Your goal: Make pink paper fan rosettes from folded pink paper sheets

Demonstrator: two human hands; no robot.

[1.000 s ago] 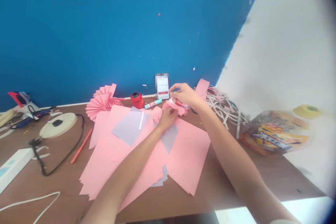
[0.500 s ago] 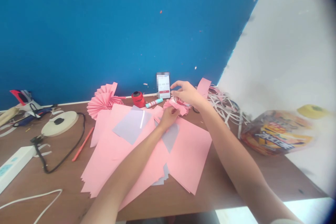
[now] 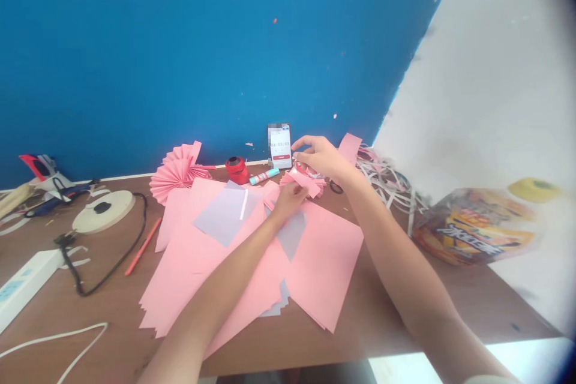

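Note:
My left hand is closed, its fingertips pinching a folded pink paper strip above the back edge of the pink sheets. Just above it, my right hand hangs with its fingers bent and the index finger lifted. The lower fingertips come together over the strip, and whatever they hold is too small to make out. Under both hands lies a pleated pink paper piece, partly covered. Purple-grey paper squares rest on the sheets.
A phone leans on the blue wall beside a glue stick and a red round object. Pink paper fans, a red pen, and a white reel lie left. Paper shreds and a plastic jug are right.
Both hands stay nearly in place. The pink strip in my left hand has shifted slightly, and my right hand has risen a little.

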